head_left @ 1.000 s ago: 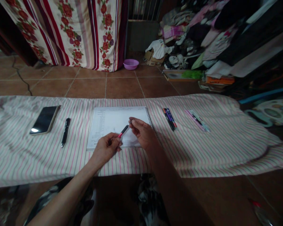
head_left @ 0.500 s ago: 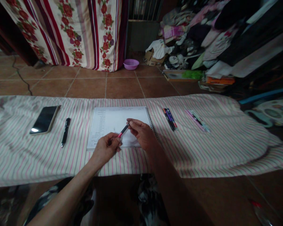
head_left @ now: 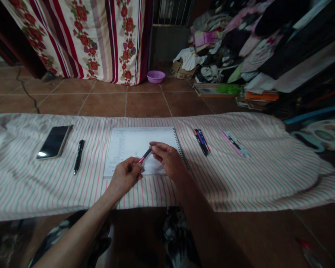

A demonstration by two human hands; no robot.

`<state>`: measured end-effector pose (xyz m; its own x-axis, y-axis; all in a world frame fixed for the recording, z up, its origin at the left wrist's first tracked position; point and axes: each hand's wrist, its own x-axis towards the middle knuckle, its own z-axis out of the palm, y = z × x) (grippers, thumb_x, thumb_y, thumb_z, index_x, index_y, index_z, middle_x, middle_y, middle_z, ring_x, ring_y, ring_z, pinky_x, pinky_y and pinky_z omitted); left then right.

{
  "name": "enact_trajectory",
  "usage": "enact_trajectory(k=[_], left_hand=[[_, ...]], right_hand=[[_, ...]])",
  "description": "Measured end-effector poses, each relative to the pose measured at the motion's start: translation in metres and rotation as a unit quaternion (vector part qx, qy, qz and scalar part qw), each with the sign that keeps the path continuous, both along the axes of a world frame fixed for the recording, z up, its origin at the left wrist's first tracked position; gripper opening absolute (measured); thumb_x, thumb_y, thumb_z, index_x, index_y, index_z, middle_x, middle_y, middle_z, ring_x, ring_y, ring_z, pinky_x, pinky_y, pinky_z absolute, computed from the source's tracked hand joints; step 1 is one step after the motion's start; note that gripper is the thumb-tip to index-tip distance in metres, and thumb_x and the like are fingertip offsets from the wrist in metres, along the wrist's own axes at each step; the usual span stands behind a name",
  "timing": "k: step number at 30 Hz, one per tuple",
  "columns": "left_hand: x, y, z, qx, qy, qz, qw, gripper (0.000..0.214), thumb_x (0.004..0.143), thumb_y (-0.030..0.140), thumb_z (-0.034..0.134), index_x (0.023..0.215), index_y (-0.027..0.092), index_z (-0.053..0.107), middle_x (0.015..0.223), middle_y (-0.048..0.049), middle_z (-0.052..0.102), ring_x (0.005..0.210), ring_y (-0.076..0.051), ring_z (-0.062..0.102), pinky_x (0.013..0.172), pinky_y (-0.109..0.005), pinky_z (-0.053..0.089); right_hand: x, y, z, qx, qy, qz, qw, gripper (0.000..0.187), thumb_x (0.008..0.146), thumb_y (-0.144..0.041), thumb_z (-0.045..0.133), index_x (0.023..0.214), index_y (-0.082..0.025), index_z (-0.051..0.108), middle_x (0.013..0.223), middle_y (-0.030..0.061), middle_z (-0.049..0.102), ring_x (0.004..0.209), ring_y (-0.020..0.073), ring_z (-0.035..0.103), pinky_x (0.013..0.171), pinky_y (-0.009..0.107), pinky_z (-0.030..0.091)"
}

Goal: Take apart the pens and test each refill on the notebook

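Above an open spiral notebook (head_left: pixel 145 137), both my hands hold one slim pen (head_left: pixel 145 155) with a pink part and a dark part. My left hand (head_left: pixel 126 173) pinches its pink lower end. The fingertips of my right hand (head_left: pixel 167 158) close round the dark upper end, hiding its tip. The pen slants up to the right over the white page. A black pen (head_left: pixel 78 157) lies on the striped cloth, left of the notebook. Right of the notebook rest several dark pens (head_left: pixel 202 142) side by side.
A smartphone (head_left: pixel 54 142) lies at the left on the striped cloth (head_left: pixel 257 178). Farther right are several pink and pale pens (head_left: pixel 234 144). Beyond the cloth, a purple basin (head_left: pixel 155 76) stands on the tiled floor, near a pile of clothes (head_left: pixel 209 37) and a flowered curtain (head_left: pixel 100 41).
Both hands keep their grip on the pen, with only a very slight shift of the right fingertips. The whole view has moved a little; everything on the cloth stays in place.
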<state>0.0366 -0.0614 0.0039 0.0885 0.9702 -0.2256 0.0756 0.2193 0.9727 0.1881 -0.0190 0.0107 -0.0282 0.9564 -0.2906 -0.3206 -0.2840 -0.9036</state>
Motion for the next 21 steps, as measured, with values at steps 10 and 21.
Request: enact_trajectory(k=[10,21], left_hand=[[0.0016,0.002,-0.0027,-0.052,-0.072,0.017,0.996,0.028,0.069,0.039,0.062,0.081,0.014,0.056,0.067,-0.0032,0.065,0.055,-0.012,0.06,0.059,-0.027,0.047],[-0.0038,0.0084,-0.0024,0.271,0.421,0.034,0.865,0.023,0.082,0.028,0.049,0.087,0.018,0.069,0.085,-0.0061,0.055,0.075,-0.018,0.056,0.068,-0.031,0.046]], right_hand=[[-0.0025,-0.0013,0.0018,0.031,-0.065,-0.009,0.997,0.028,0.063,-0.033,0.068,0.088,-0.019,0.068,0.078,0.0014,0.067,0.07,0.011,0.058,0.062,0.022,0.042],[-0.0048,0.0021,-0.006,0.059,-0.15,-0.016,0.987,0.02,0.067,-0.028,0.063,0.082,-0.015,0.066,0.066,0.003,0.067,0.064,0.0156,0.065,0.044,0.018,0.037]])
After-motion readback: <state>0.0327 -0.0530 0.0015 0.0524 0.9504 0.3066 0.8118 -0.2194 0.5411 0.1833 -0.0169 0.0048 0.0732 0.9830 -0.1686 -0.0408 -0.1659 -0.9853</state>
